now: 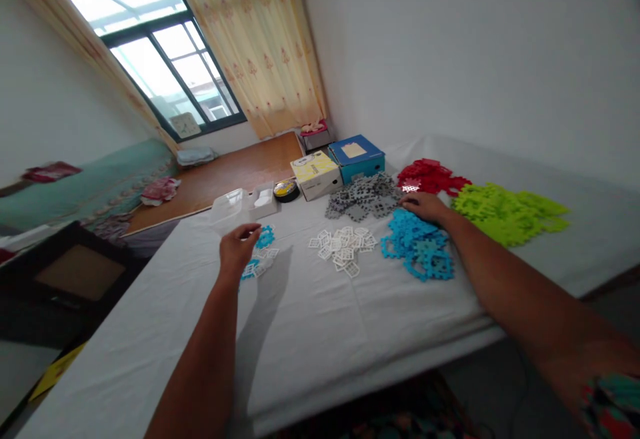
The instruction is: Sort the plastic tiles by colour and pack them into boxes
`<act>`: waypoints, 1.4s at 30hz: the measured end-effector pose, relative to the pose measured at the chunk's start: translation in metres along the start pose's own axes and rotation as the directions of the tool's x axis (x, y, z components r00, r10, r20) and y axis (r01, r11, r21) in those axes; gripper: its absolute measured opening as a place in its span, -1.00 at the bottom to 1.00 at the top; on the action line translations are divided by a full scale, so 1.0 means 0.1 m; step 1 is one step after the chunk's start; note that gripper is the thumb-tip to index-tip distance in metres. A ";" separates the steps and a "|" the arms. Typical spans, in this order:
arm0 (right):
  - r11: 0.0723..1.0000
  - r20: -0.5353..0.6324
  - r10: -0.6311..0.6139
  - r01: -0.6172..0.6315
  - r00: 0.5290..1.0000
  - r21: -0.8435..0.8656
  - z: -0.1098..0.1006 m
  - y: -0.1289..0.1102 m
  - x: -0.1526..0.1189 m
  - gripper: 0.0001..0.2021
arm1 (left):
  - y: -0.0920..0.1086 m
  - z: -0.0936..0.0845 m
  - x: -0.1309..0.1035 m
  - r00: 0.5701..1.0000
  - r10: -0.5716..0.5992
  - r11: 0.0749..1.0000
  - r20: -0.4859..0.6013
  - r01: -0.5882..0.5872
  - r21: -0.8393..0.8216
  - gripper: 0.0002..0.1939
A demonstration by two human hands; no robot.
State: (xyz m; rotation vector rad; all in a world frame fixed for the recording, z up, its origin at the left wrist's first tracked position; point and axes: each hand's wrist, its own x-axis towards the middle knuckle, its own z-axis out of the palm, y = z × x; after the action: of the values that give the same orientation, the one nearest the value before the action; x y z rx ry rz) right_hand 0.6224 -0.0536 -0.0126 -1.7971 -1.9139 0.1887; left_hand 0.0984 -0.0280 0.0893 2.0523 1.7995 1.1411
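Observation:
My left hand (238, 250) is raised over the left part of the white-covered table, thumb and fingers pinched together at a blue toothed building piece (265, 236). Below it lie white lattice pieces (261, 268) and another blue piece (250, 269). Reaching far right, my right hand (424, 206) is at the upper edge of the blue piece pile (420, 246), next to the grey pile (365, 196). Its fingers are curled, and whatever is between them is hidden. Between both hands spreads a pile of white lattice pieces (344, 247).
Red pieces (433, 176) and lime-green pieces (505, 212) are heaped at the right by the wall. At the back stand a blue box (357, 158), a yellow-and-white box (316, 176), a round black-and-yellow item (286, 190) and a clear plastic container (230, 207).

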 end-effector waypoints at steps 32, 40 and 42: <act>1.000 0.007 0.003 -0.003 1.000 0.004 0.00 -0.01 -0.01 -0.69 | 0.96 1.35 -0.09 0.909 0.197 0.979 0.367 -0.203 -0.024 -0.72; 1.000 0.010 0.014 -0.015 1.000 0.017 0.05 0.10 0.01 -0.67 | -0.28 0.63 0.13 0.976 -0.063 0.929 0.209 -0.019 0.369 -0.63; 1.000 0.003 0.013 -0.013 1.000 0.003 0.04 0.11 0.01 -0.66 | -0.38 0.63 0.08 0.974 -0.081 0.911 0.211 -0.014 0.412 -0.60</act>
State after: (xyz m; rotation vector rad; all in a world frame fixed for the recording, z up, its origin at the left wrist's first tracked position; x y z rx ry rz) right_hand 0.6304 -0.0506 -0.0209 -1.8087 -1.9038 0.1987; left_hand 0.1095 0.0105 0.0265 2.2444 2.0828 0.5168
